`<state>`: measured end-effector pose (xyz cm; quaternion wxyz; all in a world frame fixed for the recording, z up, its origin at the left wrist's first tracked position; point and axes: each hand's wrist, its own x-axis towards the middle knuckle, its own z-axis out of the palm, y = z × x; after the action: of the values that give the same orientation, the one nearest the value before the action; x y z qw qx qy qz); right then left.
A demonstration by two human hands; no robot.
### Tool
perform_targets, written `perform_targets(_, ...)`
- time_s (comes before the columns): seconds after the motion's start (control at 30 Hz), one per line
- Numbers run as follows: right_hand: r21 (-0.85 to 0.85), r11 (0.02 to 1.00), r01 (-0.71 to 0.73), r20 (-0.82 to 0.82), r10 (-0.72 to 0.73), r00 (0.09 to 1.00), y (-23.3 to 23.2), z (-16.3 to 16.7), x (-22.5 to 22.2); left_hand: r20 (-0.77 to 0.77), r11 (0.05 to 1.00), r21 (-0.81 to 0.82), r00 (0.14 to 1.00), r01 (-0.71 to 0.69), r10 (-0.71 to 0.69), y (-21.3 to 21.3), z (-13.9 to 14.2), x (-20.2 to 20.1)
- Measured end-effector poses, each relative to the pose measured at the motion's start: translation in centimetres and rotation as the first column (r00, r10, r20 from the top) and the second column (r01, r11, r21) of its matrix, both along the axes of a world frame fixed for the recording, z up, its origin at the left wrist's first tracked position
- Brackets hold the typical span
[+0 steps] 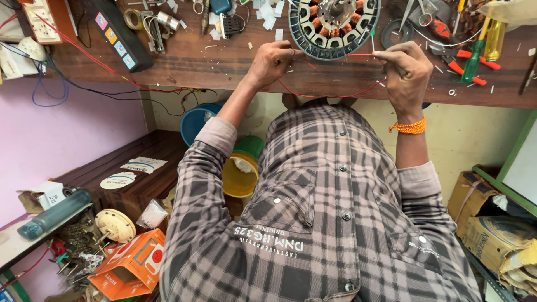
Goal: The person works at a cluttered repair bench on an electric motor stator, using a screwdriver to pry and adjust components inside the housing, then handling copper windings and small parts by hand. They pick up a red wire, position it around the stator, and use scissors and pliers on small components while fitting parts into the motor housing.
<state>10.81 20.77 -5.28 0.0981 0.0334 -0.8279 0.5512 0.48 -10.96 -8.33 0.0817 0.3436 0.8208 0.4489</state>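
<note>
Both hands pinch a red wire [335, 92] at the table [224, 61]: left hand [272, 61], right hand [404, 70], beside the motor [334, 25].

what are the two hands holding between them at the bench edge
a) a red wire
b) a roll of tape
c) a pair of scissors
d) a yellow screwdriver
a: the left hand and the right hand pinch a thin red wire stretched between them, just below the round motor stator on the wooden bench.
</note>
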Motion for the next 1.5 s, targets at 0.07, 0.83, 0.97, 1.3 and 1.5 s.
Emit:
perform_targets(0.07,-0.038,0.999,0.022,-0.003,-0.023,1.000,0.0,0.5,0.2,0.001,1.000,-0.005,1.000,-0.007,0.007,0.1,0.0,0.0)
perform_targets(0.83,-0.455,0.823,0.340,0.289,-0.225,0.930,-0.7,-1.2,-0.9,0.003,1.000,-0.005,1.000,-0.001,0.001,0.8,-0.2,-0.2)
perform_targets(0.97,-0.458,0.837,0.300,0.355,-0.137,0.925,-0.3,-1.3,-0.5,-0.044,0.999,-0.035,0.999,-0.017,0.016,0.9,-0.1,-0.2)
perform_targets(1.3,-0.495,0.822,0.282,0.376,-0.090,0.922,-0.4,-1.0,-0.8,-0.007,0.999,-0.048,1.000,-0.025,0.025,0.7,-0.5,0.0)
perform_targets(1.5,-0.535,0.750,0.389,0.389,-0.190,0.901,-0.4,-1.4,-1.3,0.080,0.998,0.014,0.995,-0.054,0.053,1.1,-0.6,0.0)
